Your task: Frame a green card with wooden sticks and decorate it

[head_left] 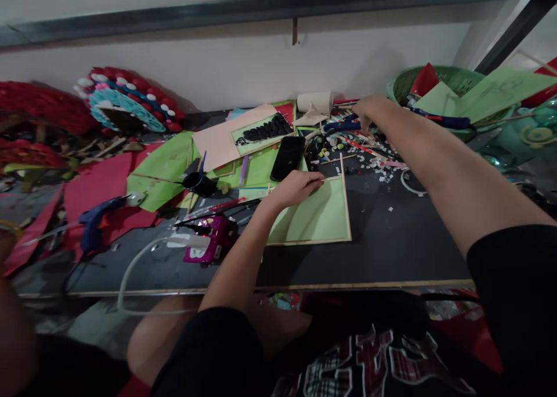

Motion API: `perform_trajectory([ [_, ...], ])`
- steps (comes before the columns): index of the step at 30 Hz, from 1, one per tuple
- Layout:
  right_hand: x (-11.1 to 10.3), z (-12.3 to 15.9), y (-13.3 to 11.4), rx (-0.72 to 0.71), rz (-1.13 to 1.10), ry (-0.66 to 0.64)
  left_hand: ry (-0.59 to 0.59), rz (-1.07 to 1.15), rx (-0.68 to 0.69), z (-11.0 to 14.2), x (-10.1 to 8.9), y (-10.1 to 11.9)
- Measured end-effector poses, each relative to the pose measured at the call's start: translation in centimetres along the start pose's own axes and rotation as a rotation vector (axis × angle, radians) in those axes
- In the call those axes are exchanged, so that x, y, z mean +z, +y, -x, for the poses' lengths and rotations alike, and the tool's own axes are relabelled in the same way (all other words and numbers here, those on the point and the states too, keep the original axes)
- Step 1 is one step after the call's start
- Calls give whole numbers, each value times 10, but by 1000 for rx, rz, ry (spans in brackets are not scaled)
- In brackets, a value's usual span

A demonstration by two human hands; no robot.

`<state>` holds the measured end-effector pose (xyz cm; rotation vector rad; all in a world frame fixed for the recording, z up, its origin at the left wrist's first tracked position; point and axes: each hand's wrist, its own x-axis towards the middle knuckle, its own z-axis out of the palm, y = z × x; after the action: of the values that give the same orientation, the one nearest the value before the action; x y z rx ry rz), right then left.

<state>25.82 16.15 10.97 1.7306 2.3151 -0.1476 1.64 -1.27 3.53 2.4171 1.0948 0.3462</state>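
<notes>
My left hand is closed, its fingertips pinching a thin wooden stick at the far edge of a light green sheet. Similar sticks line the sheet's right and near edges; the one on the right pokes out past the far corner. My right hand reaches over the pile at the back, fingers pointing down beside a blue-handled tool. Those fingertips are partly hidden and blurred, so I cannot see whether they hold anything. A black phone lies just beyond my left hand.
A purple box with a white plug and cable sits left of my forearm. Farther left lie a blue glue gun and red sheets. A green basket stands back right. Another person's arm shows far left.
</notes>
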Motion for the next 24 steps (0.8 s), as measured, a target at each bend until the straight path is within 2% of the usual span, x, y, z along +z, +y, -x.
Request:
perform_trajectory([
  [2,-13,8,-9,54,101,-41,0,-10,6,0,0,0],
  [3,-18,15,-12,56,139,-14,3,-13,13,0,1,0],
  [5,-25,39,-15,41,163,125,22,-14,31,0,3,-1],
  [7,-26,72,-13,28,80,274,51,-6,47,0,5,-1],
  [9,-19,108,-5,7,-116,284,77,8,60,-1,7,1],
  [11,-4,142,10,61,-353,136,87,21,72,-4,8,5],
  [12,6,157,19,72,-475,8,84,26,79,-6,8,7],
  [15,38,193,47,84,-694,-252,65,28,96,-15,4,14],
  [16,48,202,55,100,-699,-295,59,27,102,-19,3,16],
  [19,70,221,70,83,-697,-313,48,23,118,-28,2,22],
  [24,84,229,68,-73,-776,-398,-9,21,158,-36,10,33],
])
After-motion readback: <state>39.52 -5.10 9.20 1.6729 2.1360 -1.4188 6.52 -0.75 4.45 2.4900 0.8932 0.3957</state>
